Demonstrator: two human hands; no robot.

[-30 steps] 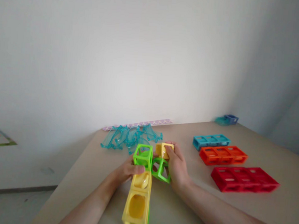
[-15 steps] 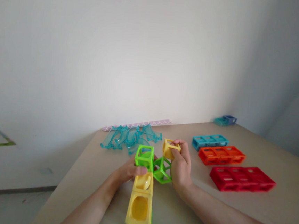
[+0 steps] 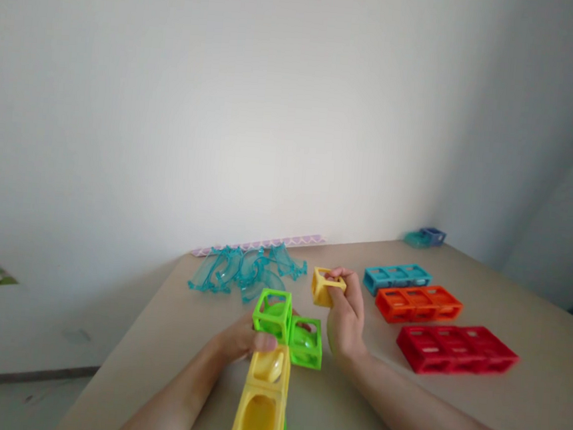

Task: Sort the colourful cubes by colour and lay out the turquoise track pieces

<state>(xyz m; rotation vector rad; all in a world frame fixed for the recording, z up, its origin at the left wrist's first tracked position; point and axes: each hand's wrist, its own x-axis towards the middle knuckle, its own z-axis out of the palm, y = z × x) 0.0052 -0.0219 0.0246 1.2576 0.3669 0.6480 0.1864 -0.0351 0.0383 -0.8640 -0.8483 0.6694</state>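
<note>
A small yellow cube (image 3: 328,286) is pinched in the fingertips of the right hand (image 3: 346,317), lifted clear of the table (image 3: 525,410) and tilted. Just below and to the left of that grip sits a green cube (image 3: 306,342), touching a second, taller green cube (image 3: 272,315). The left hand (image 3: 245,338) is closed on the taller green cube, thumb across its near face. Nearer the viewer, a yellow column (image 3: 262,401) runs lengthwise from the left hand. Beyond both hands lie clear teal curved pieces (image 3: 246,270). To the right of the right hand, well apart, lie blue (image 3: 397,277), orange (image 3: 419,302) and red (image 3: 456,348) frames.
</note>
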